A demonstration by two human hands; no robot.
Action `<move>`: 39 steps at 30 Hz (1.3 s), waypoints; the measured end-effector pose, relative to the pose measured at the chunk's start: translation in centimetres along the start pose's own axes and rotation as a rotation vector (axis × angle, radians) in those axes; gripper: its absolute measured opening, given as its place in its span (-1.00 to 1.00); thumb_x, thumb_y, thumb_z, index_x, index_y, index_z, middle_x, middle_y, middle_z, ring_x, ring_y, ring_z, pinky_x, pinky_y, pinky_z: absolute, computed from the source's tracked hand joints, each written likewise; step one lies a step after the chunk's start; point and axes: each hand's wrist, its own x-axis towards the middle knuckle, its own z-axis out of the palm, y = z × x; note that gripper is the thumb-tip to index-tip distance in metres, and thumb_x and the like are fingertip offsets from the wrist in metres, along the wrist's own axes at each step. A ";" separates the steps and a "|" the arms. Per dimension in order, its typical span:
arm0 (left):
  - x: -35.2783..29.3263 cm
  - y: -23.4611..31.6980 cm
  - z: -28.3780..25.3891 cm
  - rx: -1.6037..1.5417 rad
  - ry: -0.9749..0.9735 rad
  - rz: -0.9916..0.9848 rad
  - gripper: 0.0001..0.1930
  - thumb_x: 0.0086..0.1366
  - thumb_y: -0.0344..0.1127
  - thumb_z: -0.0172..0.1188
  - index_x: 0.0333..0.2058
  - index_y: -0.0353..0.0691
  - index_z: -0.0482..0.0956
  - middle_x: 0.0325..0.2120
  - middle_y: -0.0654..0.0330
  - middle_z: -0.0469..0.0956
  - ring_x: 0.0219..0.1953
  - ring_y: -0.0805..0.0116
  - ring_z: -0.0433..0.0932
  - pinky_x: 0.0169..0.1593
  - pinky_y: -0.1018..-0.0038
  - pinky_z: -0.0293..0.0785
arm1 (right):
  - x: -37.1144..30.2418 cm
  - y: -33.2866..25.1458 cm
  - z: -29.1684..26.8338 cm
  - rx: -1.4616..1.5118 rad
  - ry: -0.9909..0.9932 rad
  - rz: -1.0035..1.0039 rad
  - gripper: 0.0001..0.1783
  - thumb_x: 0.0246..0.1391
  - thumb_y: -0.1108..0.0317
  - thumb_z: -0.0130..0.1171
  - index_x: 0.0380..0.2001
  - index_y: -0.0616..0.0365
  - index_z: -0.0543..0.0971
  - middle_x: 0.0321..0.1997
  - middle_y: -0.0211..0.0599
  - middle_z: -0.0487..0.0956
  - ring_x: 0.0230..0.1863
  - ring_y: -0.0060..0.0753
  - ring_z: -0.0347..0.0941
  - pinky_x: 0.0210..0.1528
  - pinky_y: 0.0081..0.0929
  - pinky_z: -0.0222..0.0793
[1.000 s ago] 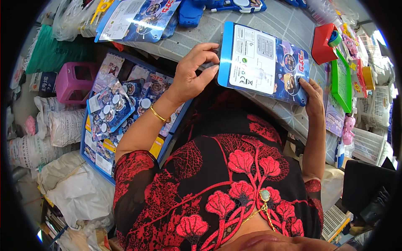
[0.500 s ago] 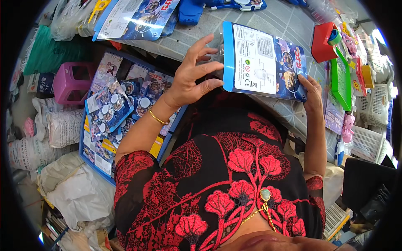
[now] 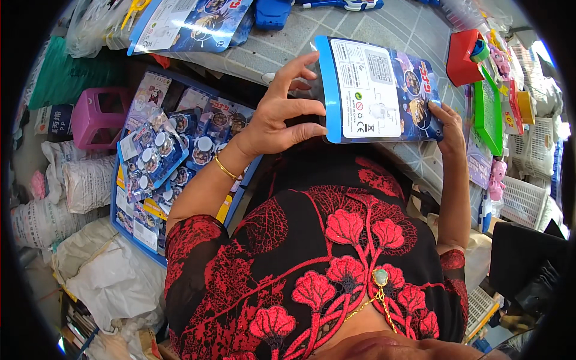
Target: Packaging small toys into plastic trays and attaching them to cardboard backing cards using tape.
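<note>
At the far left of the frame, white sacks (image 3: 90,183) lie below a green sack (image 3: 75,75); a purple stool (image 3: 90,120) stands to the right of the green sack. A blue tray (image 3: 139,248) occupies the left-centre area and contains blue printed blister packs (image 3: 159,153), which overlap one another. At the upper left, a flat printed pack (image 3: 198,30) lies at the edge of the grey, tile-patterned surface (image 3: 336,27), with a blue plastic article (image 3: 271,13) just to its right

The left hand (image 3: 285,114) is left of centre, in the upper half of the frame. Its thumb and fingers are spread apart, with the tips at the left edge of the blue printed card (image 3: 366,90); firm contact cannot be confirmed. A gold-coloured bangle (image 3: 225,169) encircles the left wrist

The card is located in the upper centre-right of the frame. A light blue strip runs along its left edge, followed by a white panel and dark blue illustrations

The right hand (image 3: 450,126) is clamped on the lower right corner of the card, thumb on the printed face. Farther right, a red container (image 3: 465,60) is above a green tray (image 3: 497,144); a pink figure (image 3: 497,180) is below the tray, beside a white basket (image 3: 522,204)
</note>
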 end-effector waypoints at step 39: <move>0.6 -0.1 0.3 -0.152 0.156 -0.532 -0.83 0.08 -0.38 0.29 -0.54 -0.38 0.55 -0.28 0.17 0.48 -0.50 0.66 0.39 -0.44 0.71 0.34 | -3.5 -2.2 5.2 -1.051 0.323 -1.019 -0.43 -0.13 0.39 0.26 0.03 0.17 0.39 0.10 -0.11 0.40 0.06 -0.12 0.37 0.08 -0.35 0.27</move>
